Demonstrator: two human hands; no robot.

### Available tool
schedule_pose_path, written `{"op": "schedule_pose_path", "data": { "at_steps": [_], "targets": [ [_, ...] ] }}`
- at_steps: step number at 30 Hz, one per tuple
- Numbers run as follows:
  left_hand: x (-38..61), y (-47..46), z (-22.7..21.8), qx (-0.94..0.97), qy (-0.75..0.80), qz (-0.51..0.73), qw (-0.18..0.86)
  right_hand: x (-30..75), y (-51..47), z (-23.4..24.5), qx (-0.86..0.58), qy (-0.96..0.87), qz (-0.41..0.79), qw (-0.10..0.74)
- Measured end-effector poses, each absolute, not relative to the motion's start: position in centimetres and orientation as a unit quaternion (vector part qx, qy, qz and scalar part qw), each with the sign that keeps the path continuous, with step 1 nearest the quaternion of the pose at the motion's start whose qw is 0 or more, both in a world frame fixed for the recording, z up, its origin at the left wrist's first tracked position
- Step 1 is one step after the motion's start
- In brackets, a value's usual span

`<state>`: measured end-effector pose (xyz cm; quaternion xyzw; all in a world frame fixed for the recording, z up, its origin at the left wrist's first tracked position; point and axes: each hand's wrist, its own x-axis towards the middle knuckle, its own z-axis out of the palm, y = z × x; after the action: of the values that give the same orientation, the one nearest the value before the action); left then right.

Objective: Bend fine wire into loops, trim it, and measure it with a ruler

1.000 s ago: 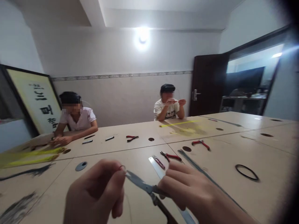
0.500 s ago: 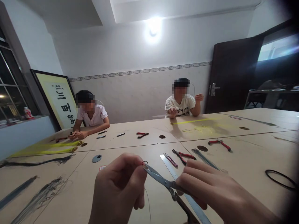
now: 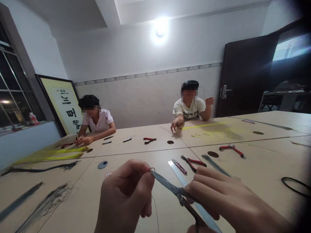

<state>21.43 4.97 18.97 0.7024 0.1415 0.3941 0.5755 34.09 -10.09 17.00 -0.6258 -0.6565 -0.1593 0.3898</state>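
Steel scissors [image 3: 167, 187], blades closed, gripped in curled right hand [image 3: 230, 200], left hand [image 3: 125, 197] nearly closed, pinching thin dark wire loop [image 3: 152, 169] at blade tips, above beige table [image 3: 77, 194] and steel ruler [image 3: 178, 174], white bottle [image 3: 32, 118] on far windowsill [image 3: 21, 127], contents hidden

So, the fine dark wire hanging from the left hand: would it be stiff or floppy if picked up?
Probably floppy: the fine dark wire droops in a slight curve below the left hand. Being so thin, it is likely very light. The small loop at the fingertips suggests it may hold a bend.
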Motion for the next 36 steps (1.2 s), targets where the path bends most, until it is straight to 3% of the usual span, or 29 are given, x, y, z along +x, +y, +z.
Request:
{"op": "schedule_pose_path", "data": {
  "at_steps": [17,27,36],
  "targets": [
    [21.5,5.2,18.8,0.7,0.12,0.376,0.594,34.2,-9.9,16.6,-0.614,-0.651,-0.188,0.406],
    [21.7,3.1,19.8,0.622,0.227,0.442,0.605,34.0,-10.1,17.0,-0.633,-0.651,-0.151,0.39],
    [21.3,5.4,19.0,0.706,0.118,0.367,0.594,34.3,-9.7,17.1,-0.594,-0.666,-0.23,0.389]
  ]
}}
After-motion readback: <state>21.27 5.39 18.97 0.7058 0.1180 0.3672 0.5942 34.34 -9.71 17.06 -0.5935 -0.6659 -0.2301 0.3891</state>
